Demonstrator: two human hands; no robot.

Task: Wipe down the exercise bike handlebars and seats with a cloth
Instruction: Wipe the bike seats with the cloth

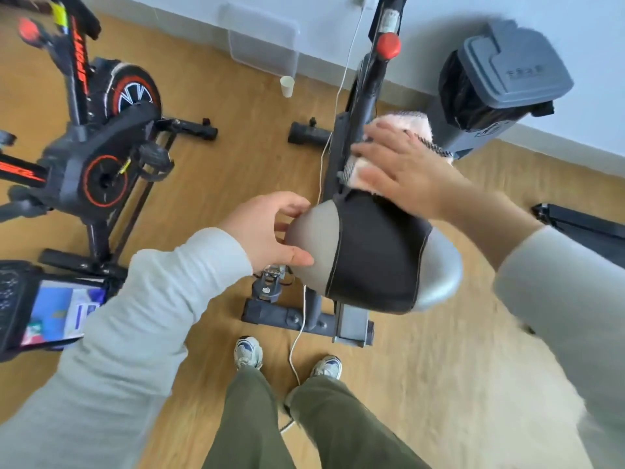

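Wood-plank floor (216, 170) runs up to a pale wall (558, 15) with a light baseboard. A person stands at the rear of an exercise bike (363, 106), olive trousers and pale sneakers (248, 352) visible below, grey sleeves on both arms.

Bike seat (375, 255): black centre panel, grey sides, nose pointing toward the frame. Left hand (270, 231) cups the grey left edge of the seat, fingers curled over the rim, thumb underneath; a loose bracing hold. Right hand (402, 170) lies flat and spread on a pink fluffy cloth (402, 125) with a dark checked border, pressing it down at the seat's nose where it meets the frame. Palm is down with fingers extended, not clenched; cloth is pinned under it rather than gripped. The hand is motion-blurred.

Red knob (389, 45) sits on the frame post farther forward. White cable (324, 154) trails down alongside the bike and across the floor between the feet.

Second exercise bike (101, 143), black with orange-red trim, stands to the left, well apart. A device with a lit screen (61, 313) sits lower left. Paper cup (286, 86) on the floor near the wall, beside a clear plastic bin (263, 38). Grey lidded trash bin (504, 76) with black liner stands against the wall, right of the bike. Pale fluffy rug (473, 384) at lower right.
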